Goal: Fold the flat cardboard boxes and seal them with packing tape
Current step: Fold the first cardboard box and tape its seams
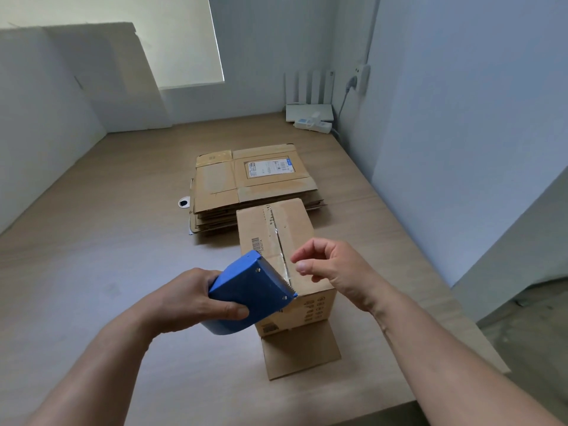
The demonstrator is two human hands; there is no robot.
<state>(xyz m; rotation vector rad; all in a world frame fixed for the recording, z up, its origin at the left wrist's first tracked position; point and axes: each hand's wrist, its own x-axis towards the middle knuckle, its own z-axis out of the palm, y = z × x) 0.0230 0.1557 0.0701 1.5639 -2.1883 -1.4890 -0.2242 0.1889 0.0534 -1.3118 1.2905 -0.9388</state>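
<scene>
The left hand (190, 298) and right hand (332, 269) are bare, and the left forearm (101, 358) and right forearm (445, 348) are bare too.

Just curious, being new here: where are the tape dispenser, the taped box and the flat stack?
tape dispenser (250, 284), head view, blue side plate.
box (299, 229), head view, top flap.
flat stack (215, 179), head view, top sheet.

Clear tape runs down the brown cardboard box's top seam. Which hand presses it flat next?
Right, probably. The right hand is free, fingers loosely curled just over the clear tape strip on the brown cardboard box. The left hand grips the blue plastic tape dispenser at the seam's near end.
</scene>
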